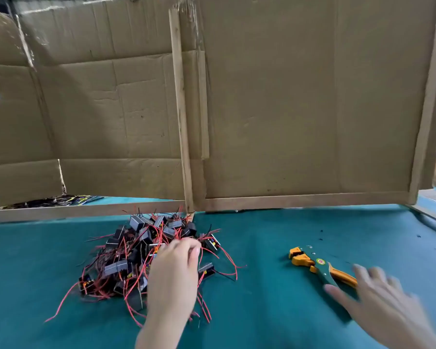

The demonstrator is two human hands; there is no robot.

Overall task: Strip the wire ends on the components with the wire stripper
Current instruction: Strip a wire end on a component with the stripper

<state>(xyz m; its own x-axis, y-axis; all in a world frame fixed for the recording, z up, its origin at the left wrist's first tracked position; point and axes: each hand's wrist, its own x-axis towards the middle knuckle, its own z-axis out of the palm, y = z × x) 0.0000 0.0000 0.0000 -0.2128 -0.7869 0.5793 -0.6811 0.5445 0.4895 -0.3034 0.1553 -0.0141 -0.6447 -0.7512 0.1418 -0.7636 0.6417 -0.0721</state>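
Lower centre of frame: heap of small black components (136, 253) with red and black leads, on the teal table cover (262, 311). Cardboard screen (275, 109) stood behind it.

Left hand (173, 270) lay on the heap's right side, fingers bent down among the leads. Could not tell whether it pinched a piece; fingertips were hidden.

Lower right: orange-and-green wire stripper (320, 267) lay flat, jaws toward the heap. Right hand (378, 298), blurred, fingers spread wide and holding nothing, hovered over the handle end.

Step judged: picking up tool and one component. Best to lift a single unit clear so tangled leads don't drag neighbours, and to wrap both handles fully before presenting a wire end.
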